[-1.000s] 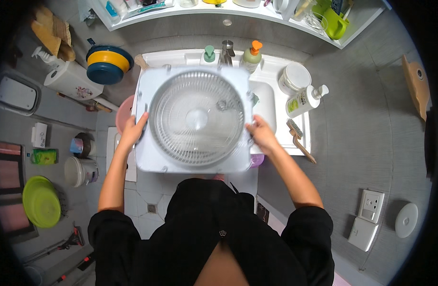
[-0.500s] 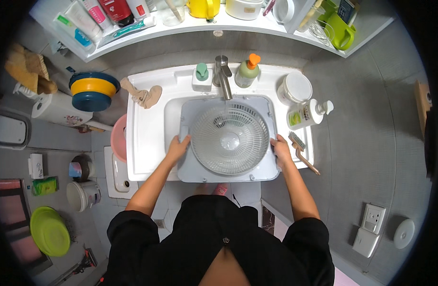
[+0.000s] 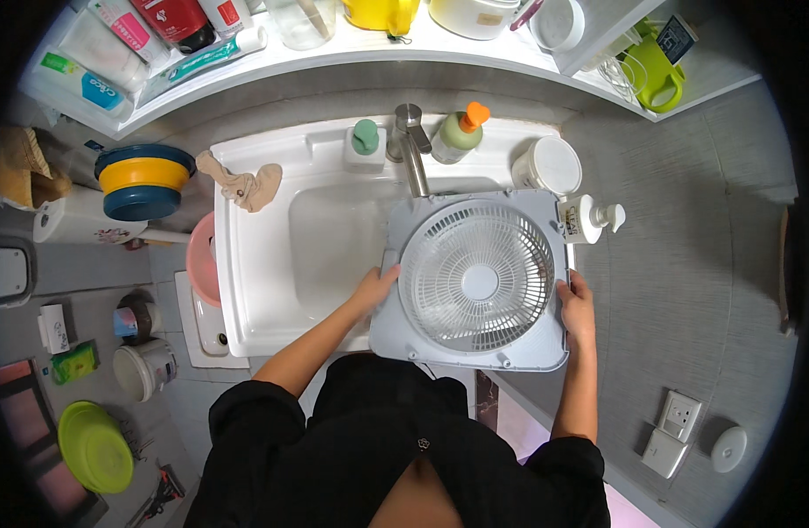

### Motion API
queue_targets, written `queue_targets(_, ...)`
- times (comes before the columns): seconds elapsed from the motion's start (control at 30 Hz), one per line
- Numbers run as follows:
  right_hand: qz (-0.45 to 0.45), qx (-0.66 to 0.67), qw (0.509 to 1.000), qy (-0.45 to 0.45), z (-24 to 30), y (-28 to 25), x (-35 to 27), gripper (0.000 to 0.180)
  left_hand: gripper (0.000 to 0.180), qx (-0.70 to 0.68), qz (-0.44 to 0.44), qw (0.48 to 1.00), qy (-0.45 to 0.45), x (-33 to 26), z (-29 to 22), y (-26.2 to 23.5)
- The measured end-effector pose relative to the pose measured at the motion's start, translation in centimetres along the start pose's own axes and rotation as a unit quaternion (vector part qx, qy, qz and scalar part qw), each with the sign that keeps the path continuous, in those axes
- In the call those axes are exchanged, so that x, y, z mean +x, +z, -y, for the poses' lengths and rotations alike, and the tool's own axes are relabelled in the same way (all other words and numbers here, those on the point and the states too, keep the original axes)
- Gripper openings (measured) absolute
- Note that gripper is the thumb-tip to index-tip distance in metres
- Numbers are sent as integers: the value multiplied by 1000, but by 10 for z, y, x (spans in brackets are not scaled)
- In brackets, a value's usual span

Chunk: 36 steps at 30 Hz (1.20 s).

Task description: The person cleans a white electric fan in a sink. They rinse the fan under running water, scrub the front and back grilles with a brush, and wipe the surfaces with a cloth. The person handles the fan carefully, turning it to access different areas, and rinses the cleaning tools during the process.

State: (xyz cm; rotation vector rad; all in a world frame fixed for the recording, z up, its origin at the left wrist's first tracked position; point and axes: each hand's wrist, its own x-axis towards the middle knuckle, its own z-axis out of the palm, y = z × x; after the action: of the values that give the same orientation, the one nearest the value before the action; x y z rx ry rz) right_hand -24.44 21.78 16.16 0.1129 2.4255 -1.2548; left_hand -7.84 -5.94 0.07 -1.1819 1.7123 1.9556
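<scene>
Both hands on a square grey box fan (image 3: 477, 282), round white grille facing up. Fan sits flat over the right half of the white sink (image 3: 272, 264), overhanging the basin's right and front rims.

Left hand (image 3: 375, 289): fingers closed on the fan's left edge, thumb on top of the frame. Right hand (image 3: 577, 308): wrapped around the right edge near the lower corner. Both clamped on the frame.

Chrome tap (image 3: 410, 154) points down at the fan's top edge; spout tip just beside it. Around the tap: green-capped bottle (image 3: 365, 141) to its left, orange-capped bottle (image 3: 461, 132) to its right. White pump bottle (image 3: 587, 218) lies touching the fan's upper right corner. White round tub (image 3: 549, 165) just above that. Beige cloth (image 3: 243, 185) on the sink's back-left rim. Pink basin (image 3: 200, 260) against the sink's left side.
</scene>
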Motion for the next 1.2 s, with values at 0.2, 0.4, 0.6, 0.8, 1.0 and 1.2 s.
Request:
queue_targets(0.2, 108, 113, 987, 45, -32, 19, 35, 30, 65, -79, -69, 995, -3, -48, -3, -26)
queue_targets(0.4, 185, 139, 972, 41, -56, 103, 70, 35, 44, 0, -245, 962, 120, -72, 13, -56)
queue_targets(0.6, 258, 155, 952, 53, -61, 153, 94, 29, 30, -42, -295, 935, 193, -76, 30, -82)
queue_targets(0.8, 62, -298, 884, -356, -78, 199, 152, 33, 21, -93, -295, 937, 164, -105, 33, -112)
queue_targets(1.0, 60, -497, 754, -425, -107, 259, 179, 38, 20, -128, -289, 937, 147, -116, 29, -125)
queue_targets(1.2, 36, -36, 993, -110, -62, 202, 160, 26, 21, -85, -246, 957, 126, -92, 24, -113)
